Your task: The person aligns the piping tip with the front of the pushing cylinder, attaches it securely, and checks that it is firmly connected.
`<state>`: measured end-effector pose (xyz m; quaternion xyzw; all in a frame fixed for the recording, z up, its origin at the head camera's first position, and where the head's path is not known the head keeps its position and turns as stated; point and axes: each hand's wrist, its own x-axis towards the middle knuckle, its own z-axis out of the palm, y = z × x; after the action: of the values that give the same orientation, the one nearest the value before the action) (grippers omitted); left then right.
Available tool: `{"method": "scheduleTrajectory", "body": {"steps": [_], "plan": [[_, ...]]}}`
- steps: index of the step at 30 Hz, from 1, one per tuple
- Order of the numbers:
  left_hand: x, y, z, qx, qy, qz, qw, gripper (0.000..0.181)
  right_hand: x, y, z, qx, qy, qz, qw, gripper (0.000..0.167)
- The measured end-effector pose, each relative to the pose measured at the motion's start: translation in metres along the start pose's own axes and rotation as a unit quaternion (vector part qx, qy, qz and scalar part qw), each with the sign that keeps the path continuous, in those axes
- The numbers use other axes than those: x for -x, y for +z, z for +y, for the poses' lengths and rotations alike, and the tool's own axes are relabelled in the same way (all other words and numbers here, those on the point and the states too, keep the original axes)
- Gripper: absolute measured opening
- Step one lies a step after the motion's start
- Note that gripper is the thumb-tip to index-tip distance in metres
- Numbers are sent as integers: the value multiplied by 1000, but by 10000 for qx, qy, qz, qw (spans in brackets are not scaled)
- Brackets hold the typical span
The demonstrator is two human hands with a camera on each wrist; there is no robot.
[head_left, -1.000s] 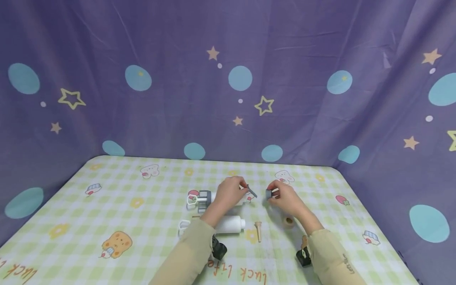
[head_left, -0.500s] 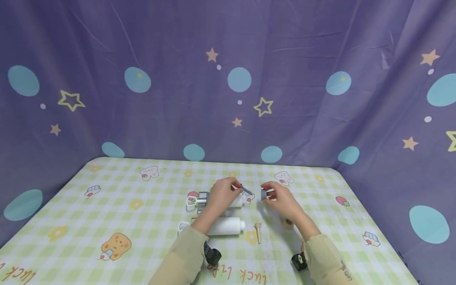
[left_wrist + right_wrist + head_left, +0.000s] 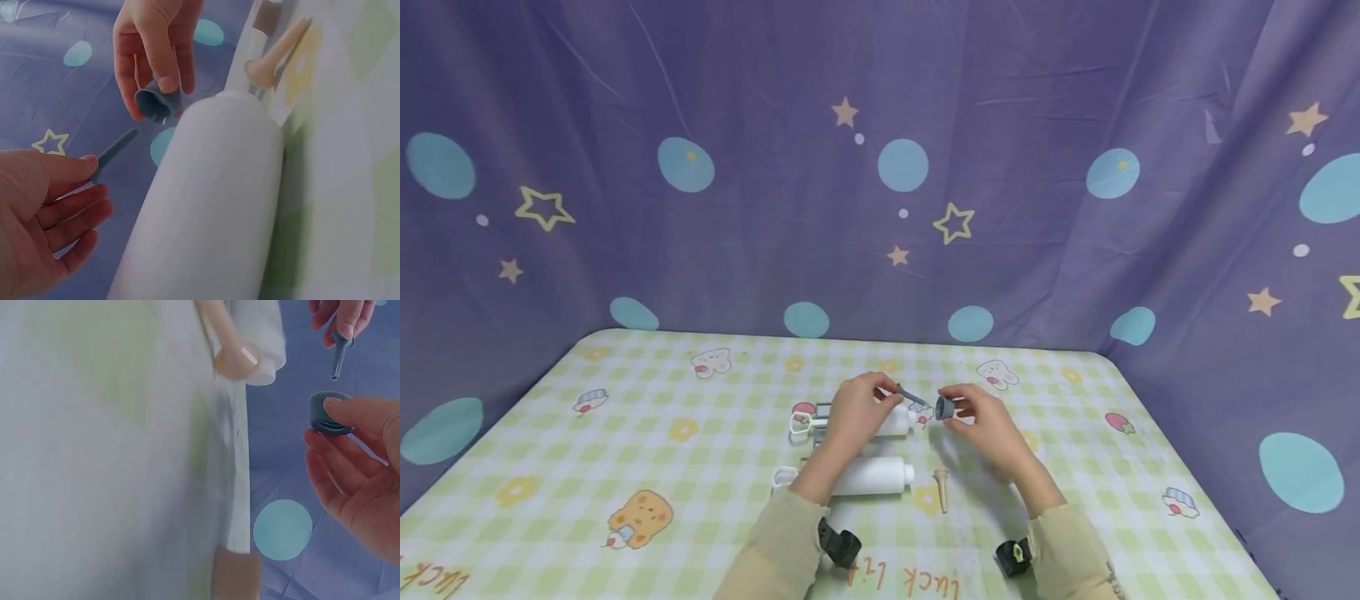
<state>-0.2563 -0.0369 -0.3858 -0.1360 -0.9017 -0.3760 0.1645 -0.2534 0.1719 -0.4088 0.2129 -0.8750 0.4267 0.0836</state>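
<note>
White bottles [image 3: 874,476]: lying near and far, partly behind the left arm [image 3: 815,468].
Left hand [image 3: 857,410]: pinches grey nozzle [image 3: 913,396], tip just short of grey cap [image 3: 945,407].
Beige nozzle [image 3: 942,490]: lies nearer, between the hands.
Right hand [image 3: 988,423]: pinches grey cap.

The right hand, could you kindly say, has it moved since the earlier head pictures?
Yes, the right hand has shifted left in the head view, judged against the beige nozzle.

Near the centre of your head view, the grey nozzle [image 3: 913,397] and grey cap [image 3: 944,408] look like smooth plastic. Below them, you have a matt white plastic bottle [image 3: 874,476] and glossy tan nozzle [image 3: 942,490]; the upper frame's purple curtain [image 3: 775,192] is creased cloth.
</note>
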Motion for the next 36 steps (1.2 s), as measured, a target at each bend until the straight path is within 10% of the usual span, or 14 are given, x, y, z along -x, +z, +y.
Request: {"method": "scheduleTrajectory", "body": {"steps": [36], "plan": [[6,0,7,129,13,233,9996,12,-7,12,-24,-500,175,299,9981,38]]}}
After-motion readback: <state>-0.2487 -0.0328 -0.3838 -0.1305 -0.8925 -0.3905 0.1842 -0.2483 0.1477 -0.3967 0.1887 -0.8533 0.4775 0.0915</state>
